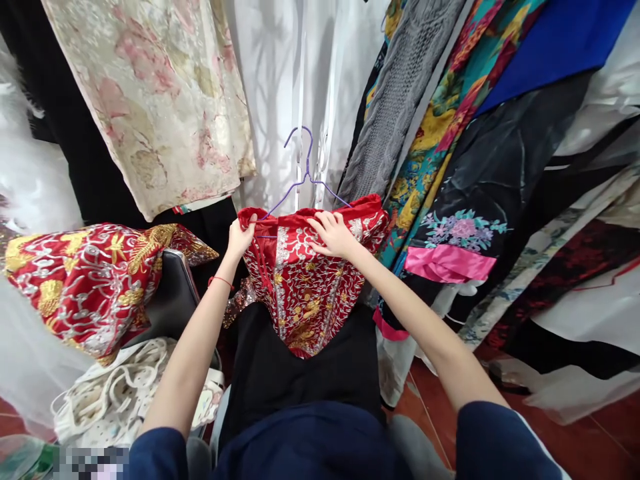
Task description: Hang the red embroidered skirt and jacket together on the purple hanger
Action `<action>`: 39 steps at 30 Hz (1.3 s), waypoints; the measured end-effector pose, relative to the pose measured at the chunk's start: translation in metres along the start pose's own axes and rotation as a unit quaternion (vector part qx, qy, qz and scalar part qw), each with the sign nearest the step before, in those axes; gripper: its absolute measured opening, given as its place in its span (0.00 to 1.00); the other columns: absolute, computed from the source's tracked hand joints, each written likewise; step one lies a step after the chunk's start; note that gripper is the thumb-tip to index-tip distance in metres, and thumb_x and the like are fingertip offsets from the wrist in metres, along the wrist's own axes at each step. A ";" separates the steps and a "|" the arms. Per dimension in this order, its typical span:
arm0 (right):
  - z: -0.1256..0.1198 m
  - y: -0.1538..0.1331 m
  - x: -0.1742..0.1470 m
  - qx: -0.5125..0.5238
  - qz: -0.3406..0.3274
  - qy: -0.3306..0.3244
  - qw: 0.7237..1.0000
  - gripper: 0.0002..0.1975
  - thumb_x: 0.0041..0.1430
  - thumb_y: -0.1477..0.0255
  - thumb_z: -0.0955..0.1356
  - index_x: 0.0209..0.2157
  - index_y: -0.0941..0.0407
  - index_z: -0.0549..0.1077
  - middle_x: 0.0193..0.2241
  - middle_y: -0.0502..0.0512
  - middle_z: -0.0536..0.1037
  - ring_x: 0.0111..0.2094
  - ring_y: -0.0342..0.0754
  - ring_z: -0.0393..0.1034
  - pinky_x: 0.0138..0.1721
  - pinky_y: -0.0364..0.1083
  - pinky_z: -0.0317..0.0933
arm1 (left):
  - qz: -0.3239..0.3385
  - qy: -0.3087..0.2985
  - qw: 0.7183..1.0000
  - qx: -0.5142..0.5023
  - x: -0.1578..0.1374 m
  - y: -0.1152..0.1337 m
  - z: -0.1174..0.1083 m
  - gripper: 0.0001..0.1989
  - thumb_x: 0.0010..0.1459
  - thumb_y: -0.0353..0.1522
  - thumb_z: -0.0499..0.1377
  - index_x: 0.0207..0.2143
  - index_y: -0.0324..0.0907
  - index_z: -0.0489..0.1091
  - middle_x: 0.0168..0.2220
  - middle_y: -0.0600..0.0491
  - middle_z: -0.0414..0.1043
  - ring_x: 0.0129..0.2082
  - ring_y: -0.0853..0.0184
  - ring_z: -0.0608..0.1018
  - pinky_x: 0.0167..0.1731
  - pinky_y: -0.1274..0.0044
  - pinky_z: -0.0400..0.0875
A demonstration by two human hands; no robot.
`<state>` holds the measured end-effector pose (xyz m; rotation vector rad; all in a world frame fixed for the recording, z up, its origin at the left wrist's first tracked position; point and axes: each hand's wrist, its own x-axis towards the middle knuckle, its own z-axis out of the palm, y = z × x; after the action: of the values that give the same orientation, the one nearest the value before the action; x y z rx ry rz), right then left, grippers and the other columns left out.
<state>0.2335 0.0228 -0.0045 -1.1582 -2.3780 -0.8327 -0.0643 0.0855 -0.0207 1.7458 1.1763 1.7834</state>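
Here, the red bodice (317, 293) lies upon the person's lap (300, 380), a purple hanger (308, 163) rising from its top edge. The left hand (241, 236) has its fingers pinched closed on one upper corner. The right hand (336, 237) lies along that edge, fingers loosely spread; whether they grip cloth, I can't tell. Another red garment (95, 283) lies off to the left.

Purple hanger (308, 160) partly hidden by red garment (315, 293); floral cloth (150, 100) cut off at top.
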 end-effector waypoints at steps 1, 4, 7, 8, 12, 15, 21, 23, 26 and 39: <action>0.000 -0.004 0.005 0.004 0.013 -0.006 1.000 0.34 0.68 0.56 0.59 0.64 0.67 0.61 0.60 0.77 0.67 0.60 0.66 0.58 0.58 0.60 0.48 | 0.002 0.002 1.000 -0.001 -0.001 0.000 0.001 0.17 0.56 0.46 0.60 0.25 0.42 0.68 0.25 0.51 0.72 0.31 0.64 0.77 0.39 0.73 0.72; -0.001 -0.011 0.023 0.018 0.052 -0.013 0.998 0.31 0.70 0.56 0.59 0.60 0.67 0.63 0.55 0.76 0.73 0.54 0.64 0.64 0.55 0.58 0.50 | 0.008 -0.017 1.000 -0.016 -0.003 -0.001 0.001 0.17 0.54 0.46 0.62 0.30 0.41 0.72 0.32 0.47 0.77 0.37 0.61 0.80 0.45 0.71 0.73; -0.006 -0.021 0.044 0.017 0.027 -0.053 0.998 0.23 0.72 0.59 0.58 0.54 0.64 0.68 0.49 0.71 0.78 0.49 0.61 0.70 0.54 0.57 0.52 | 0.015 -0.075 0.996 -0.035 -0.005 0.001 -0.004 0.18 0.50 0.44 0.65 0.36 0.39 0.74 0.37 0.45 0.79 0.40 0.60 0.80 0.49 0.68 0.73; -0.008 -0.027 0.050 0.018 0.013 -0.074 0.997 0.22 0.73 0.60 0.58 0.53 0.63 0.68 0.46 0.70 0.80 0.47 0.59 0.72 0.53 0.55 0.53 | 0.018 -0.096 0.995 -0.037 -0.006 0.002 -0.006 0.19 0.49 0.43 0.66 0.38 0.39 0.75 0.37 0.45 0.79 0.41 0.60 0.80 0.50 0.68 0.74; -0.020 -0.054 0.073 0.021 -0.020 -0.154 0.988 0.19 0.74 0.65 0.57 0.53 0.62 0.69 0.43 0.67 0.82 0.41 0.55 0.76 0.42 0.48 0.57 | 0.030 -0.160 0.986 -0.039 -0.011 0.010 -0.020 0.24 0.46 0.44 0.68 0.44 0.40 0.74 0.43 0.45 0.78 0.45 0.58 0.80 0.50 0.67 0.74; -0.029 -0.065 0.085 -0.001 -0.028 -0.152 0.988 0.17 0.73 0.73 0.56 0.55 0.61 0.68 0.44 0.66 0.82 0.42 0.54 0.76 0.43 0.49 0.55 | 0.008 -0.186 0.980 -0.074 -0.012 0.013 -0.032 0.24 0.48 0.44 0.65 0.45 0.41 0.74 0.45 0.46 0.78 0.48 0.57 0.79 0.53 0.66 0.73; -0.034 -0.059 0.100 -0.026 -0.016 -0.043 0.999 0.19 0.73 0.73 0.53 0.52 0.61 0.70 0.50 0.69 0.77 0.47 0.56 0.71 0.47 0.51 0.54 | -0.086 -0.170 0.971 -0.145 -0.009 0.014 -0.045 0.23 0.62 0.45 0.48 0.38 0.41 0.78 0.39 0.46 0.81 0.47 0.57 0.81 0.53 0.63 0.74; -0.032 -0.060 0.101 -0.021 -0.012 -0.041 0.999 0.19 0.73 0.73 0.52 0.51 0.61 0.70 0.49 0.69 0.77 0.47 0.57 0.70 0.44 0.50 0.55 | -0.051 -0.174 0.973 -0.140 -0.009 0.017 -0.045 0.22 0.62 0.46 0.52 0.41 0.41 0.79 0.42 0.47 0.81 0.49 0.58 0.80 0.54 0.66 0.73; -0.031 -0.065 0.101 0.003 0.017 -0.054 0.998 0.20 0.74 0.71 0.51 0.51 0.61 0.70 0.46 0.67 0.79 0.45 0.55 0.72 0.38 0.48 0.55 | 0.005 -0.176 0.977 -0.122 -0.012 0.020 -0.039 0.22 0.54 0.45 0.65 0.47 0.42 0.78 0.45 0.47 0.81 0.47 0.59 0.80 0.52 0.69 0.74; -0.039 -0.079 0.117 0.078 0.112 -0.051 0.989 0.22 0.73 0.57 0.54 0.55 0.55 0.67 0.39 0.61 0.82 0.40 0.57 0.76 0.35 0.46 0.57 | 0.058 0.124 0.982 -0.128 -0.020 0.032 0.004 0.11 0.60 0.40 0.62 0.39 0.41 0.75 0.39 0.49 0.81 0.41 0.63 0.82 0.45 0.72 0.76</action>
<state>0.1028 0.0272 0.0627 -1.3985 -2.2896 -0.5150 -0.0484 0.0528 -0.0096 1.5038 0.8976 2.1655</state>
